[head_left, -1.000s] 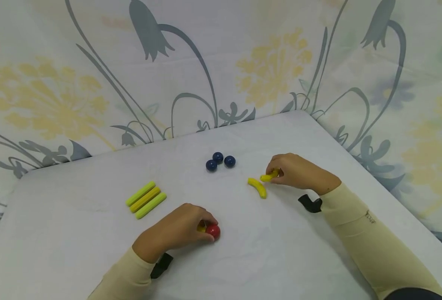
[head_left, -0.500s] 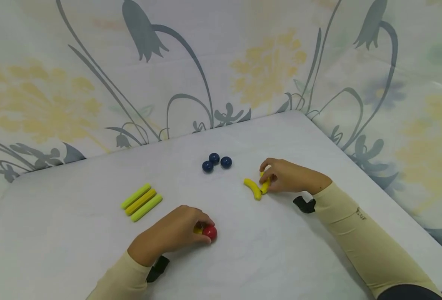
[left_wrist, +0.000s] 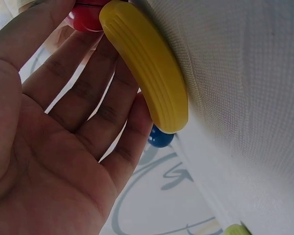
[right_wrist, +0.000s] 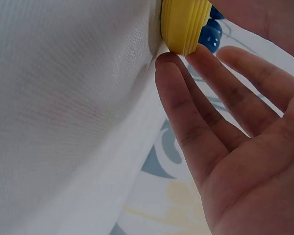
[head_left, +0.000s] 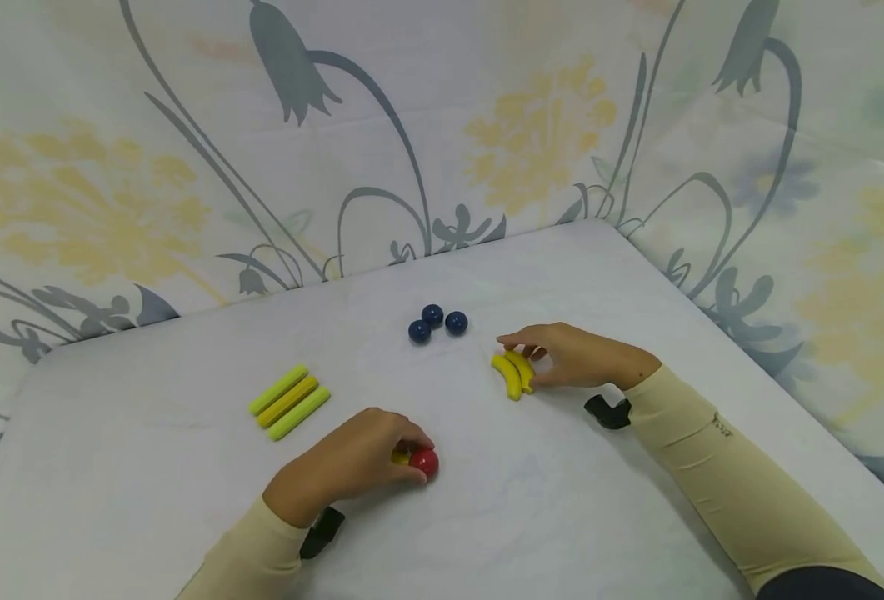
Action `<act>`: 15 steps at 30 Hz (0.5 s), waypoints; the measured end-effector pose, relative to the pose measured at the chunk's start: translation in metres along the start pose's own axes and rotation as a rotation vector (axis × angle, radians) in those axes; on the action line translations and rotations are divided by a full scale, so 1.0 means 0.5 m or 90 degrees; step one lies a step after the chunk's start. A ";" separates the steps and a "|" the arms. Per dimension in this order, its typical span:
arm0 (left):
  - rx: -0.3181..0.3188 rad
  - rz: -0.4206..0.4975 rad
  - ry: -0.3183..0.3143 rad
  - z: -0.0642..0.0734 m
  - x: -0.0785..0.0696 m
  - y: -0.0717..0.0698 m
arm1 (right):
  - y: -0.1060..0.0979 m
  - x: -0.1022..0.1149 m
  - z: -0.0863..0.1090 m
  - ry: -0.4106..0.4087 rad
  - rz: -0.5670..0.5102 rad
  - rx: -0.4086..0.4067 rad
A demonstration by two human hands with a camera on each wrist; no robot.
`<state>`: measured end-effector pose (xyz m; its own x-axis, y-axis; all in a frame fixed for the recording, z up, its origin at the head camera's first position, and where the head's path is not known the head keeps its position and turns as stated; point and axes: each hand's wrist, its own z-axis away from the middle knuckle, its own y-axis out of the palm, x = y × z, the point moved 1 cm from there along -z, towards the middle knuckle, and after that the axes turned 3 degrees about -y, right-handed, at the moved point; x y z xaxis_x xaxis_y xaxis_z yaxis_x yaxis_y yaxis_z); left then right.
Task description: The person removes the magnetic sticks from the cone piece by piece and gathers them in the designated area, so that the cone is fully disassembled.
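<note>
My left hand (head_left: 362, 458) pinches a glossy red ball (head_left: 424, 463) between thumb and forefinger on the white table. Under that hand lies a toy banana (left_wrist: 149, 63), mostly hidden in the head view; the left wrist view shows it along the other fingers. Farther right, two small toy bananas lie side by side, a left one (head_left: 506, 377) and a right one (head_left: 521, 371). My right hand (head_left: 580, 354) hovers around the right one with loosened fingers. In the right wrist view its fingertips are close to the end of a banana (right_wrist: 183, 24); contact is unclear.
Three dark blue balls (head_left: 432, 316) sit grouped behind the bananas. At left, three sticks (head_left: 288, 402), two yellow-green and one darker yellow, lie parallel. A flower-patterned cloth (head_left: 442, 125) rises behind the table and along its right side.
My right hand has moved left with the second banana, turned it, laid it along the first one and loosened its fingers. The left hand still holds the red ball in place.
</note>
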<state>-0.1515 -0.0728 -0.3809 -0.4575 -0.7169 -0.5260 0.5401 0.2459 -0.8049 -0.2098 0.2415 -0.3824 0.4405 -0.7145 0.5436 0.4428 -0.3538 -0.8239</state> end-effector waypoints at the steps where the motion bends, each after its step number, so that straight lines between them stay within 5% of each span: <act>1: -0.001 0.000 0.000 0.000 0.000 0.000 | 0.000 0.001 0.000 0.003 0.000 0.001; 9: 0.003 0.000 -0.004 0.000 0.001 -0.001 | -0.005 0.008 0.002 0.014 -0.004 0.002; 15: -0.009 -0.023 -0.008 0.010 0.009 -0.019 | -0.018 0.038 0.004 -0.016 0.001 -0.088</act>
<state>-0.1553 -0.0815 -0.3740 -0.4676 -0.7335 -0.4933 0.5135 0.2289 -0.8270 -0.2041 0.2323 -0.3645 0.4612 -0.7010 0.5440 0.3309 -0.4330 -0.8385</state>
